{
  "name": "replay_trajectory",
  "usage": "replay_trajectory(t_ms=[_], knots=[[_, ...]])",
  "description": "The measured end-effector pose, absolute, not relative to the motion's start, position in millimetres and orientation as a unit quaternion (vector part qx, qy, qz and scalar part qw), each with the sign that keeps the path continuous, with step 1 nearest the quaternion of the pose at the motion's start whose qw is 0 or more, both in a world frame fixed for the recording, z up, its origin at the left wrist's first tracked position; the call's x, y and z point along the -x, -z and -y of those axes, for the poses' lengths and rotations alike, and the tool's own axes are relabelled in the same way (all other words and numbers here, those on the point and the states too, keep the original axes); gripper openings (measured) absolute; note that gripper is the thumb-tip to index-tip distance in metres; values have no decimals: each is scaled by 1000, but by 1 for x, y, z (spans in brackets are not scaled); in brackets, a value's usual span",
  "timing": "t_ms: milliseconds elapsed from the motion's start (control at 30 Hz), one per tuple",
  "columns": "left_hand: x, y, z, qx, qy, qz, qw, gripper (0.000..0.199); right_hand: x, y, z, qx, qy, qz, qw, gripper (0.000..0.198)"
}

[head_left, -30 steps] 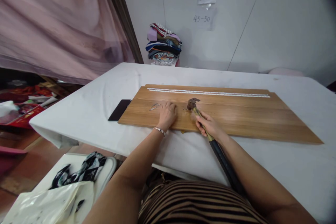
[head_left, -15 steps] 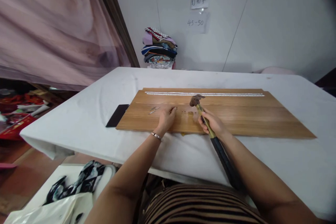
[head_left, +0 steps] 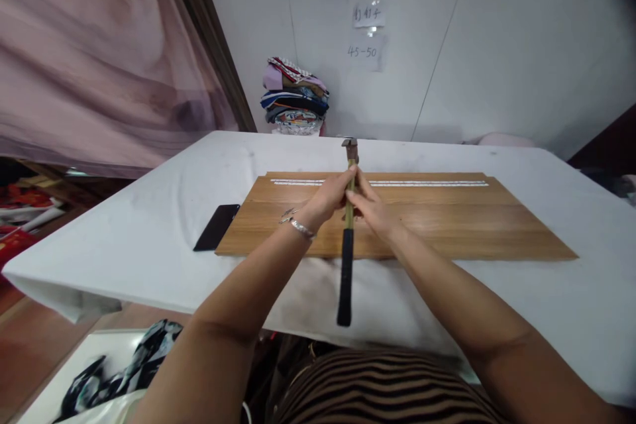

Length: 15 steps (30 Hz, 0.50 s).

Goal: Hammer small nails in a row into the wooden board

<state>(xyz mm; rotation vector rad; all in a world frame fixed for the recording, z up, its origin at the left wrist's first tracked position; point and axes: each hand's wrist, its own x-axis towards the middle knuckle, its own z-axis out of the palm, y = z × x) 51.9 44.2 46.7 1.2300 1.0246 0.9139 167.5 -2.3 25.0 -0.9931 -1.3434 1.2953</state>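
Observation:
A claw hammer (head_left: 346, 265) with a yellowish shaft and a black grip is held up over the wooden board (head_left: 447, 222), its head pointing away from me. My right hand (head_left: 375, 212) grips the shaft from the right, thumb across it. From the left, my left hand (head_left: 330, 197) closes its fingers at the shaft just below the head; whether something small is also in them is hidden. Several nails (head_left: 288, 214) lie on the board beside my left wrist. Two white measuring strips (head_left: 427, 183) run along the board's far side.
Under the board is a table with a white cloth (head_left: 149, 225). A black flat device (head_left: 216, 228) lies against the board's left end. Folded clothes (head_left: 295, 96) are stacked behind the table by the wall. At lower left, a white seat (head_left: 59, 361) bears patterned fabric.
My left hand has lifted from the board near the nails and moved right to the hammer. The hammer has swung left and upright in view, its head now farther from me.

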Motion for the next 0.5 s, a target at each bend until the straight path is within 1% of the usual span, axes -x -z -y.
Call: replay_trajectory(t_ms=[67, 133, 233, 267, 400, 500], knots=[[-32, -51, -36, -519, -405, -440, 611, 46, -171, -17, 25, 390, -532, 617, 430, 71], [-13, -50, -25, -491, -400, -459, 623, 47, -179, -1, 50, 358, -552, 664, 355, 70], [7, -38, -7, -478, -356, -468, 653, 50, -191, 31, 79, 349, -597, 675, 257, 46], [10, -32, 0, -481, -343, -471, 655, 50, -195, 42, 84, 359, -601, 671, 245, 42], [13, -10, 22, -492, -273, -478, 675, 58, -200, 74, 87, 395, -551, 675, 292, 43], [10, 0, 31, -535, -245, -461, 664, 60, -197, 89, 84, 375, -452, 744, 318, 34]])
